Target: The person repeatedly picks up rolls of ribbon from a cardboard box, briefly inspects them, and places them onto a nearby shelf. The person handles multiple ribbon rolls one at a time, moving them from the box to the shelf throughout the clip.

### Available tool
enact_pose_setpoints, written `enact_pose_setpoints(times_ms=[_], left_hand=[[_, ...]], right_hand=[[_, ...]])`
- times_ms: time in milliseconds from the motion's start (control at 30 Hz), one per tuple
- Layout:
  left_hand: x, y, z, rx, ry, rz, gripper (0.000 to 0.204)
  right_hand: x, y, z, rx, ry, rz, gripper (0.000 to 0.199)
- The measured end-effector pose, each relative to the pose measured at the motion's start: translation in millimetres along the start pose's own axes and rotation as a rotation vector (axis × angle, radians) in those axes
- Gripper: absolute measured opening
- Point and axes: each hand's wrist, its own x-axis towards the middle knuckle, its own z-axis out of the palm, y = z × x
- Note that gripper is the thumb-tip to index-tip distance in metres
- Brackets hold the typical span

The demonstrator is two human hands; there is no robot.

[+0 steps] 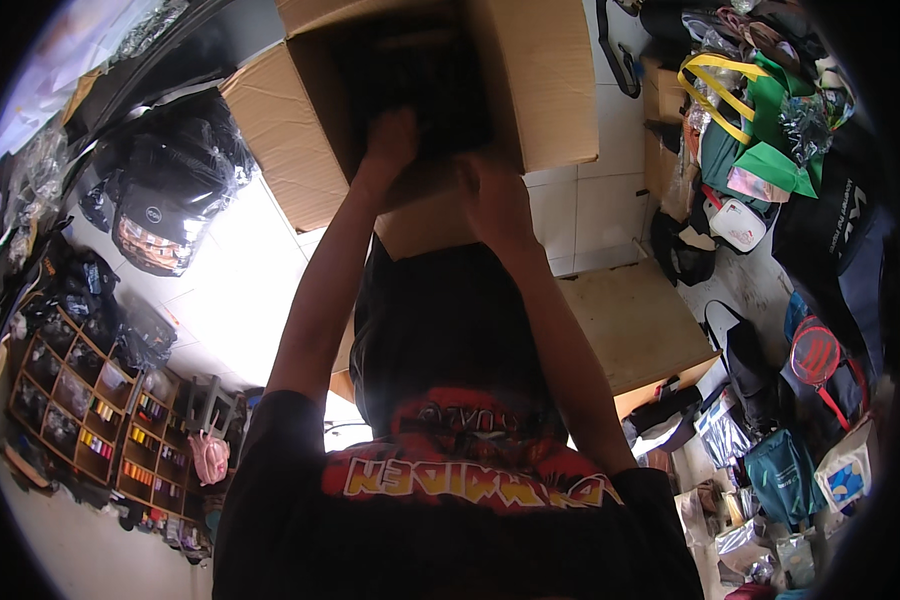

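A large open cardboard box (290, 130) stands on the floor in front of me, with dark contents (410, 70) inside. My left hand (390, 135) reaches into its opening with curled fingers against the dark contents; what it grips is hidden. My right hand (492, 195) is closed over the near flap (420, 225) of the box. Both bare forearms stretch out from my black printed shirt (460, 480).
Black backpacks in clear plastic (170, 210) lie to the left. A wooden rack of small coloured items (90, 410) and a pink bag (208, 455) sit lower left. A flat cardboard sheet (640, 320) lies right, beside green and yellow bags (750, 120) and several other bags (810, 360).
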Motion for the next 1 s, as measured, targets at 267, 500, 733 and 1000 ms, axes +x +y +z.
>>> enact_pose_setpoints(times_ms=[267, 500, 733, 1000], left_hand=[[39.5, 0.7, 11.0, 0.021, 0.645, 0.086, 0.050], [39.4, 16.9, -1.2, 0.247, 0.141, -0.114, 0.066], [29.0, 2.3, 13.8, -0.102, 0.340, -0.287, 0.074], [67.9, -11.6, 22.1, -0.287, 0.430, -0.344, 0.077]], right_hand=[[156.0, 16.1, 41.3, -0.073, 0.482, -0.312, 0.038], [257.7, 35.4, 54.2, -0.271, 0.274, -0.249, 0.070], [201.9, 11.3, 36.6, -0.445, 0.032, -0.379, 0.028], [172.2, 28.7, 47.1, -0.252, 0.178, -0.185, 0.021]])
